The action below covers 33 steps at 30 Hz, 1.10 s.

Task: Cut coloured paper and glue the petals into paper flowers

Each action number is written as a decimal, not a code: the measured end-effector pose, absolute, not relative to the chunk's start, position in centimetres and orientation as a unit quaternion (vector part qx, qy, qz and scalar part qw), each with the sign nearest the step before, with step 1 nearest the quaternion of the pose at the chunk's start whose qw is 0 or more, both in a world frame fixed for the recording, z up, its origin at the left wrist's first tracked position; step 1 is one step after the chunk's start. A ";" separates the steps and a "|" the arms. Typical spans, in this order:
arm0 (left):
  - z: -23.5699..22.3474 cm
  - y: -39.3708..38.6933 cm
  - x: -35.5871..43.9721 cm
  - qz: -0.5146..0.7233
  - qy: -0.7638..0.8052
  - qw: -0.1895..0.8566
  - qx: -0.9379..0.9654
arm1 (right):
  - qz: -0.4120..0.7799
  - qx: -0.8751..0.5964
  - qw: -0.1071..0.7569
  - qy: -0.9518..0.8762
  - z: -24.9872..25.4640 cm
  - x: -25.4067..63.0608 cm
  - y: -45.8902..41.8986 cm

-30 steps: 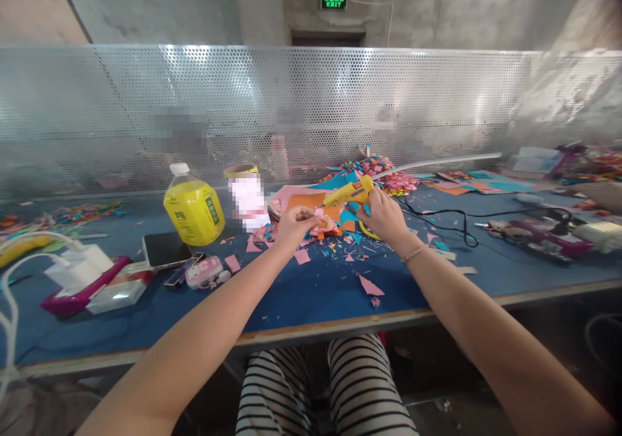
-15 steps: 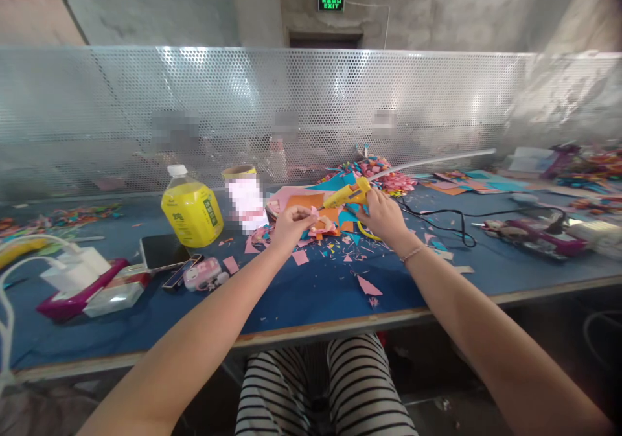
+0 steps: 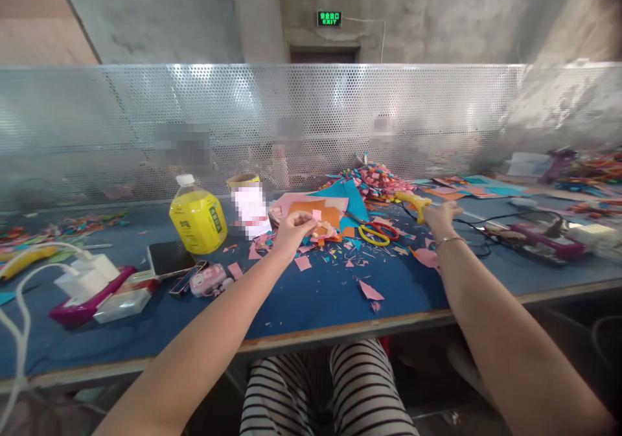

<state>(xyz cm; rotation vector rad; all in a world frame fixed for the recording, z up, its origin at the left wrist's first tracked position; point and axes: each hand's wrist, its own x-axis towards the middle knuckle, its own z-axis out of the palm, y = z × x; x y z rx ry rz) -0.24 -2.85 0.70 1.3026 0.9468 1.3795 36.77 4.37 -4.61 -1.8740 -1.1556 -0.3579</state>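
My left hand (image 3: 294, 232) is closed in a pinch on a small pink paper piece (image 3: 317, 215), over a curled paper strip (image 3: 324, 230) in pale pink and orange. Just right of the yellow glue gun (image 3: 414, 201), my right hand (image 3: 441, 221) has its fingers stretched out. The gun's handle is close against that hand; whether they touch I cannot tell. Scissors (image 3: 374, 234) with yellow and red handles lie between the hands. Orange paper (image 3: 311, 210) and blue paper (image 3: 357, 196) sit behind the left hand.
A yellow-labelled bottle (image 3: 198, 219), a tape roll (image 3: 243, 181) and a phone (image 3: 170, 259) stand or lie at left. A purple power strip (image 3: 92, 300) is at front left, another (image 3: 544, 241) at right. Paper scraps (image 3: 379, 180) pile before the perforated metal screen (image 3: 311, 118).
My right hand has moved right with the glue gun, away from the paper in my left hand, and its fingers have spread. The scissors are now uncovered. The left hand still pinches.
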 end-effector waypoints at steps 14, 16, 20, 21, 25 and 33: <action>0.5 -3.0 -0.3 0.473 0.287 0.598 0.580 | 0.268 -0.360 0.582 -0.678 0.3 16.2 -0.9; 0.5 -3.2 -0.3 0.481 0.280 0.593 0.583 | 0.317 -0.338 0.616 -0.637 0.7 14.4 -1.4; 0.7 -3.4 -0.4 0.512 0.278 0.580 0.570 | 0.383 -0.313 0.664 -0.560 1.0 13.5 -1.4; 0.7 -3.3 -0.4 0.513 0.274 0.582 0.568 | 0.402 -0.309 0.665 -0.548 1.0 13.4 -1.4; 0.5 -3.0 -0.4 0.503 0.277 0.583 0.575 | 0.469 -0.284 0.664 -0.509 0.4 13.4 -1.2; 0.1 -3.0 0.1 0.512 0.280 0.566 0.582 | 0.497 -0.269 0.676 -0.473 -0.4 13.5 -1.5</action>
